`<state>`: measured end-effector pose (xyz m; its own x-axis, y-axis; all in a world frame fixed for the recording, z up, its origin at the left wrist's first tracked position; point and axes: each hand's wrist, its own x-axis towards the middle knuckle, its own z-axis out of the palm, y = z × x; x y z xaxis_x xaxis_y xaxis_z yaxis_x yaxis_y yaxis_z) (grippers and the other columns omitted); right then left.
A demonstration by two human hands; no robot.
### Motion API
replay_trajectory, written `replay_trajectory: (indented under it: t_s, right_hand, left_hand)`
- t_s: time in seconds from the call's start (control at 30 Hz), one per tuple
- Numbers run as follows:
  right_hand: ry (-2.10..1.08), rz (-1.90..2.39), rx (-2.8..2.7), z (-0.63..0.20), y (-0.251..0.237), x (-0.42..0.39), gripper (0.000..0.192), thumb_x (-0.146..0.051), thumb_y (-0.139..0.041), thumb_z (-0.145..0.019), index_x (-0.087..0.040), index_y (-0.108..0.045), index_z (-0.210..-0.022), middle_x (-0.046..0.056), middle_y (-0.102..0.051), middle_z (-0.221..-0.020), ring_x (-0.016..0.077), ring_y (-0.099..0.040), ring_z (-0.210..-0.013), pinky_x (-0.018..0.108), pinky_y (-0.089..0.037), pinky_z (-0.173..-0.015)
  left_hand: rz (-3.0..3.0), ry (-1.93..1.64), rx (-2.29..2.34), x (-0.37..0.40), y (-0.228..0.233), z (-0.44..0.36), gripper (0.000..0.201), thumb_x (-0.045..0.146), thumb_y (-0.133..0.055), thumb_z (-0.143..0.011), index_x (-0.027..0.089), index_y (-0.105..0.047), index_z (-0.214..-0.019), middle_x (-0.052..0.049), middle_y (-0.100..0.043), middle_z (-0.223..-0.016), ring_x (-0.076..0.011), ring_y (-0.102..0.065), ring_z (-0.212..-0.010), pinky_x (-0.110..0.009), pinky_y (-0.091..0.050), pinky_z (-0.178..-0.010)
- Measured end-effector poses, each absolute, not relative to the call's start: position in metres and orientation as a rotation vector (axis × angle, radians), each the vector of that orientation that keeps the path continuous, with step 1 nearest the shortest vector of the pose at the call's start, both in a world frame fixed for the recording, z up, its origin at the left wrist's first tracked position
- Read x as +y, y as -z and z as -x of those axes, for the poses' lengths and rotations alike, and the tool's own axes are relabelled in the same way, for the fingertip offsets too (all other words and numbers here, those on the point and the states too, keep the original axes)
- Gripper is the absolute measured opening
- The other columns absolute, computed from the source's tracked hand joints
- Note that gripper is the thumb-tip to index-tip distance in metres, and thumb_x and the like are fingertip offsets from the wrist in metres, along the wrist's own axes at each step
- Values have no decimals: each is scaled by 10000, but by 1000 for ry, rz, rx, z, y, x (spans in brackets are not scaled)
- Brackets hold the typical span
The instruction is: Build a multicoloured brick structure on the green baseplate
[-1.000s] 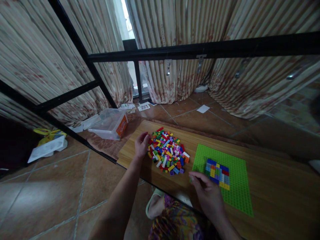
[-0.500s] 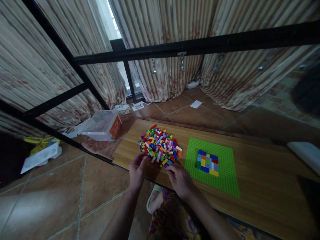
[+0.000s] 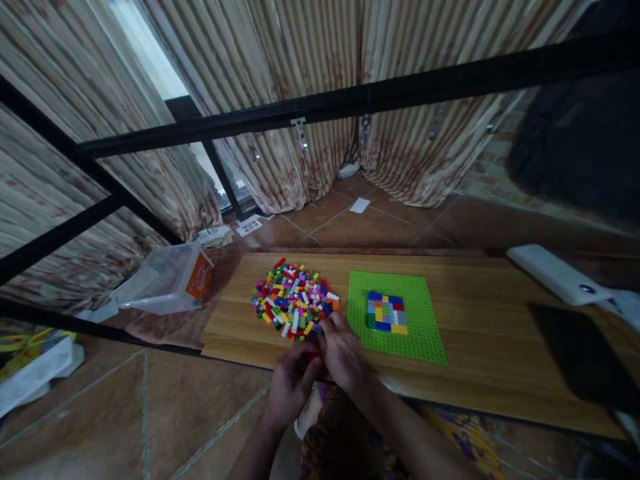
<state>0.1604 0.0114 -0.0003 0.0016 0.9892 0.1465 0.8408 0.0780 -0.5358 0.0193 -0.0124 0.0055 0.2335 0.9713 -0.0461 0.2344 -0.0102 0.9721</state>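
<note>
My left hand (image 3: 293,380) is curled at the table's near edge, with something red, likely a toy building brick (image 3: 306,361), showing between its thumb and fingers. Close beside it, my right hand (image 3: 344,350) has its fingers bent together at the near right edge of the brick pile (image 3: 295,300); what they hold, if anything, is hidden. Many small bricks of mixed colours make up this heap. To the right lies a green studded baseplate (image 3: 427,333). On it sits a low, roughly square block of joined bricks (image 3: 387,312), mostly blue around the edge with yellow, red and grey parts.
The wooden table (image 3: 480,320) runs left to right. A clear plastic box (image 3: 163,280) with an orange label stands on the left. At the right are a white object (image 3: 545,273) and a dark flat panel (image 3: 580,353). A black metal bar (image 3: 330,110) crosses before the curtains.
My left hand has drawn back from the pile toward the table edge, now with something red in it. My right hand has come closer beside it. The camera view has turned right.
</note>
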Motion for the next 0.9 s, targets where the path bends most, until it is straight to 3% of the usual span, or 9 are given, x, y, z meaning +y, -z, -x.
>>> replay_trajectory:
  t_s: [0.37,0.7,0.9]
  right_hand:
    - [-478,1582,-1580,-198,-9,-8,163,-188,-444,-904,-211,-573,-1001,58,-637,-956,178,-615,-851,295,-483,-757]
    - [-303,1802,-1230,-287,1,-30,310,-395,-485,-895,-176,-623,-1066,104,-683,-995,209,-649,-827,348,-510,-758]
    - [-172,1862,-1273,-299,2,-11,363,-391,-451,-904,-150,-622,-1113,128,-683,-1009,229,-640,-865,371,-506,-787]
  left_hand:
    - [-1577,-943,1313,-8,1,-24,242,357,-627,-835,217,-652,-1030,-49,-692,-954,-197,-652,-873,-302,-517,-773]
    - [-1934,-890,1172,-4,0,-60,200,271,-572,-882,205,-613,-1066,-47,-663,-978,-176,-625,-913,-306,-493,-813]
    - [-2077,-876,1097,9,4,-78,162,235,-550,-889,204,-601,-1040,-57,-658,-987,-182,-612,-952,-329,-495,-851]
